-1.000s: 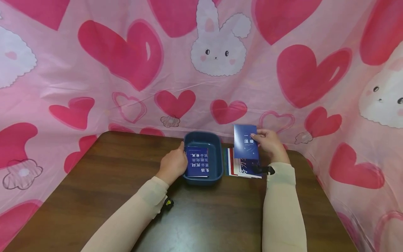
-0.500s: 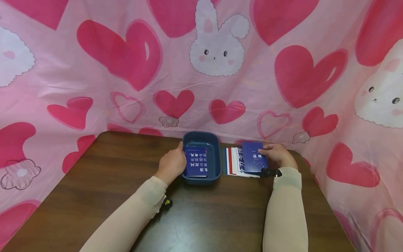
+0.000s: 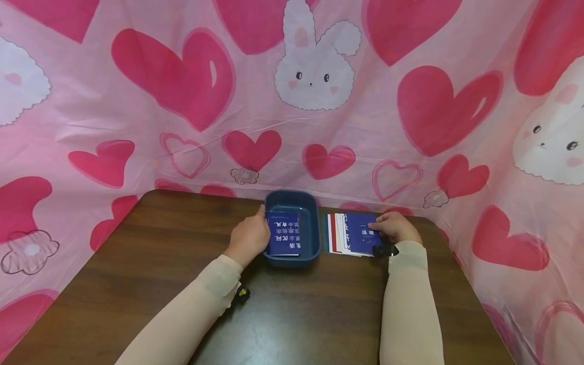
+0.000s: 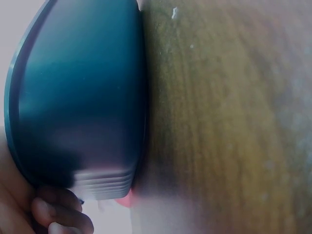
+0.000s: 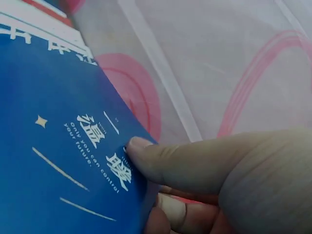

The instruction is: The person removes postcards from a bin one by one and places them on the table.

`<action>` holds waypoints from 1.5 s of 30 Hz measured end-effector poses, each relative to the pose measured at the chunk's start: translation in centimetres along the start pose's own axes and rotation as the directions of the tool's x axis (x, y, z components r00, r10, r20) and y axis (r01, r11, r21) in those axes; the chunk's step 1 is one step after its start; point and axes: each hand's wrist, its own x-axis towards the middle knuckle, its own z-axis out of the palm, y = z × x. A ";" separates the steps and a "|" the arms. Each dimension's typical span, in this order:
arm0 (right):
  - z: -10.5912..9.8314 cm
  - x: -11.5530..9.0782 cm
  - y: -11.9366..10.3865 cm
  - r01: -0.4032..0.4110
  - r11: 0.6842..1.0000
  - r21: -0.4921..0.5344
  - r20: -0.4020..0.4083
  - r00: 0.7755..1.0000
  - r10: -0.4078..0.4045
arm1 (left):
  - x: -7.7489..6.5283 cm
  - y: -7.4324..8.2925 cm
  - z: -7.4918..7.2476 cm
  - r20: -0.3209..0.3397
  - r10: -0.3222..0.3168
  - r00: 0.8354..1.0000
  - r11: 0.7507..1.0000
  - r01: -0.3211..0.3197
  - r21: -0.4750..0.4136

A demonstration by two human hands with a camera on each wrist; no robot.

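While the left hand (image 3: 248, 235) gripped a dark blue tray (image 3: 311, 223), the right hand (image 3: 396, 228) pinched a blue lettered card (image 3: 360, 238) over the right end of a fanned card row (image 3: 338, 233). Several cards seemed already laid out, this one unreleased, a blue-topped stack (image 3: 285, 234) left in the tray. The pinched card's long axis ran near to far, lettering upright in the head view.

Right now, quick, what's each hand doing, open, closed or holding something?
Left hand: closed, holding the blue bin at its left side.
Right hand: closed, pinching a blue card by its right edge.
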 end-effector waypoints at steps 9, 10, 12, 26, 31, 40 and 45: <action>1.0 0.2 -0.9 0.000 0.990 -0.139 -0.070 0.998 -0.009 | 0.0 -0.1 0.0 -0.003 -0.001 1.000 1.000 0.001 -0.005; 1.2 0.3 -1.0 -0.006 0.990 -0.141 -0.074 0.997 -0.004 | 0.0 0.0 0.0 -0.001 -0.003 1.000 1.000 0.003 -0.006; 1.5 0.4 -1.1 -0.017 0.989 -0.148 -0.084 0.996 0.005 | 0.0 0.0 0.0 0.005 -0.006 1.000 1.000 0.006 -0.009; 1.2 -0.6 -2.1 -0.026 0.987 -0.158 -0.057 0.998 0.017 | 0.0 -0.1 0.0 0.011 0.003 1.000 1.000 -0.003 -0.012; 1.2 -1.6 -4.2 0.009 0.987 -0.162 -0.057 0.998 -0.019 | 0.0 0.0 -0.1 0.014 0.002 1.000 1.000 -0.002 -0.011; 3.1 -2.3 -8.5 0.194 0.953 -0.234 -0.020 0.979 -0.204 | 0.0 0.1 0.1 0.015 0.001 1.000 1.000 -0.001 -0.015; 4.8 -2.2 -10.4 0.305 0.931 -0.199 0.019 0.951 -0.308 | 0.2 -0.1 0.0 0.016 -0.001 1.000 1.000 0.001 -0.004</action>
